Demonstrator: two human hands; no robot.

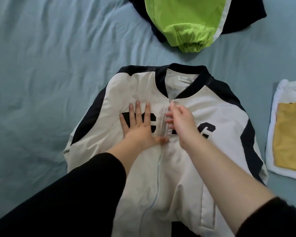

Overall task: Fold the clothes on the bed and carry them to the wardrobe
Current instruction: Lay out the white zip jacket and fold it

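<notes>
A white zip jacket (217, 117) with navy collar, navy sleeve stripes and dark letters lies front-up on the light blue bed sheet (41, 82). My left hand (138, 125) presses flat on its left chest panel, fingers straight and spread. My right hand (181, 120) hovers over the zipper just below the collar, fingers loosely bent near the zip pull; I cannot tell whether it pinches the pull. The zip is closed from the hem up to the chest. A second jacket, lime green and navy (190, 23), lies at the top of the view.
At the right edge, a folded white garment (280, 93) bears a folded yellow one (290, 137). The wrinkled sheet stretches to the left of the jacket. Black sleeves cover both my forearms low in the view.
</notes>
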